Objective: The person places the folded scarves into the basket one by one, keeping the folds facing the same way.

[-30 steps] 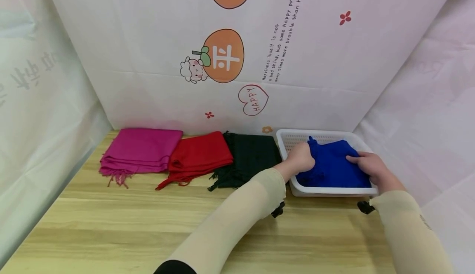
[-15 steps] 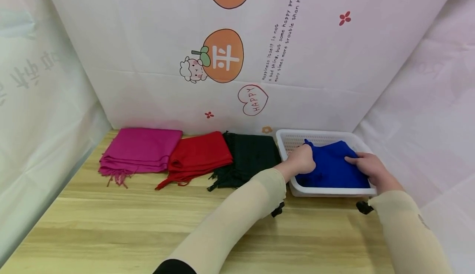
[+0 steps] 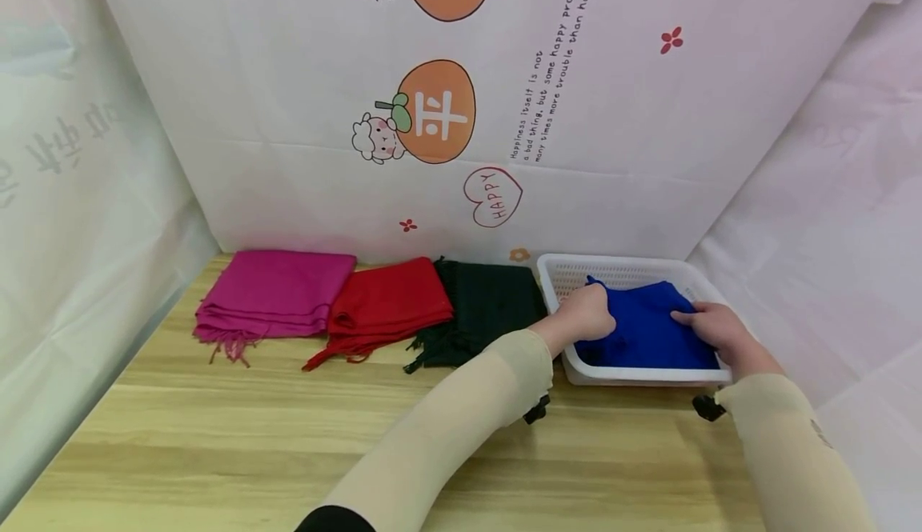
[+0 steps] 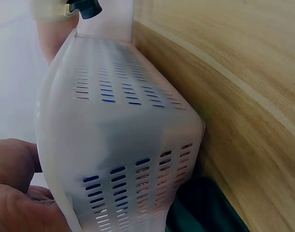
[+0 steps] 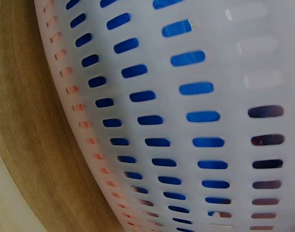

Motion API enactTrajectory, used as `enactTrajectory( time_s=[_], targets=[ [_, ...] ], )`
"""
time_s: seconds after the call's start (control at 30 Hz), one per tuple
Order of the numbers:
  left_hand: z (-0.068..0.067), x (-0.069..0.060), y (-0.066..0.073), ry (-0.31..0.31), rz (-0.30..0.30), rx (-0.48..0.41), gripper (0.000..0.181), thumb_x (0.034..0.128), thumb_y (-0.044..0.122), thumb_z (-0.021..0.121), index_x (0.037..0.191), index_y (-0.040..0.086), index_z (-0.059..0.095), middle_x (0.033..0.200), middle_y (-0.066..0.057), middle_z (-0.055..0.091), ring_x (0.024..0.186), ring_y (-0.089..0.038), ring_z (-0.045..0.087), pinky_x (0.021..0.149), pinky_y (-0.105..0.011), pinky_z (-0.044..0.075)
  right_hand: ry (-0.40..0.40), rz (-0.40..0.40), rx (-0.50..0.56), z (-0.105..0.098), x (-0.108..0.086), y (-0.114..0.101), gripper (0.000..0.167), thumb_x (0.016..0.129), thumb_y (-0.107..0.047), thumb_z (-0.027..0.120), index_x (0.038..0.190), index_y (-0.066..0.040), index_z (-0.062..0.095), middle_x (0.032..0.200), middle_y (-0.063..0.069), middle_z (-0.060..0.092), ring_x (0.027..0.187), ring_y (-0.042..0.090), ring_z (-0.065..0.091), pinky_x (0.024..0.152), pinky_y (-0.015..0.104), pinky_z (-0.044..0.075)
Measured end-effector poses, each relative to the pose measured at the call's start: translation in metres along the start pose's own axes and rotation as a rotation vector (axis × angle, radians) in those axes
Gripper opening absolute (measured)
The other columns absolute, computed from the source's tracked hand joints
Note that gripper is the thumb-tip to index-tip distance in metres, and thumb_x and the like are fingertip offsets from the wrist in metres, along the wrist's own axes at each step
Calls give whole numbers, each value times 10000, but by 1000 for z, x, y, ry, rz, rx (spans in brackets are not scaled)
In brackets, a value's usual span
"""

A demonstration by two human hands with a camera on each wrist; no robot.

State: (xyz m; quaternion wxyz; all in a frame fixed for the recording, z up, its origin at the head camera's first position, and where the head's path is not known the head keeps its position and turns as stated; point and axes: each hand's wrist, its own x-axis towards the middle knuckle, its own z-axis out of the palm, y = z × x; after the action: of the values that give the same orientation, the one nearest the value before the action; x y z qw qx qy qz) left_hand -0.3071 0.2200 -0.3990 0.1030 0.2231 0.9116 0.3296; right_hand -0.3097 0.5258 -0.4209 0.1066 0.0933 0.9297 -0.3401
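Observation:
A folded blue scarf (image 3: 644,328) lies low inside a white perforated basket (image 3: 651,374) at the right of the table. My left hand (image 3: 587,312), fingers curled, grips the scarf's left edge, where a small fringe tip sticks up. At the opposite edge, my right hand (image 3: 720,332) holds the scarf with its thumb on top; its other fingers are hidden. In the left wrist view, the left fingers (image 4: 12,164) reach over the basket's rim. Blue cloth (image 5: 203,116) shows through the slots in the right wrist view.
Folded scarves in magenta (image 3: 284,288), red (image 3: 392,300) and dark green (image 3: 497,308) lie in a row left of the basket, the green one beside it. A printed white sheet (image 3: 612,196) hangs directly behind. The wooden table (image 3: 216,436) extends toward me.
The blue scarf has sunk a little in the basket, and its upper left fringe tip has shifted down and left. Both hands keep their hold, nearly still.

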Motion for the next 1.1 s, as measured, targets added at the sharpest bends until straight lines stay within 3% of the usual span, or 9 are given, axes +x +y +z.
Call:
enactTrajectory(
  time_s=[0.2,0.4,0.67,0.87,1.1],
  targets=[
    [-1,-4,1,-24,9,64,555,1052,66,654,581,163,378,500,42,297,448,-122,260,686,-342,405,30,8,-23,1,0,3,871,1165,-417,535,1638,215,166,1669,506,166,1546,685,221,1246,738,292],
    [3,-6,4,-18,21,181,553,1075,146,671,592,177,405,504,54,332,459,-114,332,738,-340,419,50,0,-41,2,0,3,849,1170,-405,528,1625,229,192,1660,510,180,1534,693,227,1241,736,299],
    [5,-12,6,-46,17,204,571,1090,165,662,594,179,379,503,54,291,412,-99,304,434,-243,311,105,-23,-79,4,0,2,790,1174,-381,515,1591,251,289,1624,507,278,1487,685,328,1211,730,353],
    [5,-13,7,-57,18,210,576,1096,197,668,594,180,386,506,54,298,408,-97,308,420,-241,305,165,-58,-131,7,1,2,734,1161,-348,545,1533,266,393,1545,509,398,1376,662,471,1137,717,439],
    [4,-13,5,-66,35,205,576,1100,197,662,590,179,395,501,55,300,411,-98,305,429,-242,309,185,-104,-222,8,0,-1,669,1149,-305,580,1483,263,461,1482,518,458,1327,681,495,1103,741,441]
  ],
)
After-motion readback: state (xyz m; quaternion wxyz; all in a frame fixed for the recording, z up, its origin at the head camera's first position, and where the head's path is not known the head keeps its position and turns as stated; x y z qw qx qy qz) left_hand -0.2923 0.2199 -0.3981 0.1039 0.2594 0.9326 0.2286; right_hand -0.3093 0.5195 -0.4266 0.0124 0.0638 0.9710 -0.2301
